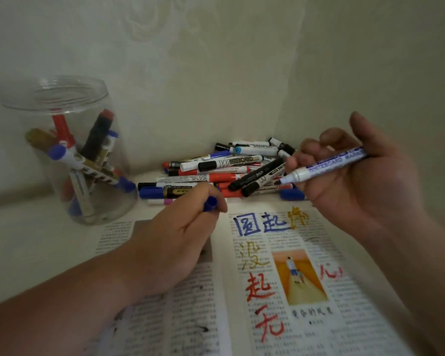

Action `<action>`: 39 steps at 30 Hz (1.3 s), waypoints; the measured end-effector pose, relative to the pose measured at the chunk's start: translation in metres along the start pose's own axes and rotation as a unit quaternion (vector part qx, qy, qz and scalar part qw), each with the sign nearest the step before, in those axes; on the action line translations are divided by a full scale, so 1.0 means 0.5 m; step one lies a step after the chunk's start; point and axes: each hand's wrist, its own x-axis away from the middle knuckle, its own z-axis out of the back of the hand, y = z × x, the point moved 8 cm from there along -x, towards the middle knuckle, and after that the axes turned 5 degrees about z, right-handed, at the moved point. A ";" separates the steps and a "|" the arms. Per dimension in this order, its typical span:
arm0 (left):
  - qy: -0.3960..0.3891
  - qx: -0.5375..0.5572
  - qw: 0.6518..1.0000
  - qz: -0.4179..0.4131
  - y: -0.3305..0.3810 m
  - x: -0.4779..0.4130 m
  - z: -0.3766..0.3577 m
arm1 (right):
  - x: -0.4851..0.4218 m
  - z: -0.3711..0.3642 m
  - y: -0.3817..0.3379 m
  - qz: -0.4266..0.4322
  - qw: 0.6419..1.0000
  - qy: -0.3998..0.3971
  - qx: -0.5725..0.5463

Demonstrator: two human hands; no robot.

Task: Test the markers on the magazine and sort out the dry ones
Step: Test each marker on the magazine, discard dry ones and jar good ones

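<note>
The open magazine (344,317) fills the near middle and right of the pale table (36,240). Its far edge lies just short of the pile of markers (216,173), which is heaped into the corner where the walls (216,73) meet. Bare tabletop lies left of the magazine, in front of the clear jar (62,98), and a narrow gap separates the jar from the pile. The left hand (175,237) reaches over the left page, its fingers curled and pinching a blue cap (210,203) just in front of the pile. The right hand (357,181) is raised above the far edge of the right page, its fingers wrapped round the barrel of an uncapped whiteboard marker (329,164). The marker's tip points left and slightly down, close to the heap, with both hands between the viewer and the pile. The jar is smooth transparent plastic with a ribbed open mouth, and it holds leaning markers (98,140) in red, blue, black and gold. The piled markers are mostly white cylinders with red, blue or black caps. The right page is thin printed paper with dense columns, a small orange picture, and bold hand-drawn characters in blue, gold and red.
</note>
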 end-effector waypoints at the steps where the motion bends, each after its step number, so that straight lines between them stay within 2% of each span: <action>1: 0.000 -0.012 1.000 -0.024 0.007 -0.001 -0.002 | -0.003 0.004 0.004 -0.012 1.000 -0.009 0.020; 6: -0.007 -0.113 0.984 -0.137 0.041 -0.005 -0.007 | -0.004 0.010 0.029 -0.066 0.972 -0.037 0.222; 10: -0.014 -0.159 0.976 -0.150 0.038 -0.010 -0.012 | 0.012 -0.012 0.034 -0.076 0.954 -0.091 0.277; 14: -0.025 -0.178 0.970 -0.164 0.036 -0.008 -0.022 | 0.025 -0.030 -0.001 -0.033 0.922 -0.119 0.367; 18: -0.034 -0.192 0.964 -0.181 0.038 -0.004 -0.030 | 0.056 -0.045 -0.011 -0.067 0.879 -0.163 0.444; 22: -0.015 -0.188 0.962 -0.196 0.042 0.002 -0.028 | 0.126 -0.007 0.021 -0.139 0.855 -0.205 0.456; 26: 0.004 -0.154 0.972 -0.175 0.042 0.006 -0.020 | 0.181 0.051 0.047 -0.189 0.853 -0.188 0.448; 32: 0.007 -0.117 0.978 -0.173 0.035 0.006 -0.024 | 0.193 0.088 0.036 -0.138 0.854 -0.116 0.488; 35: 0.002 -0.073 0.980 -0.183 0.036 0.006 -0.022 | 0.199 0.080 0.040 -0.137 0.847 -0.119 0.500; 39: 0.027 -0.103 0.975 -0.196 0.046 0.006 -0.015 | 0.207 0.060 0.035 -0.112 0.826 -0.142 0.534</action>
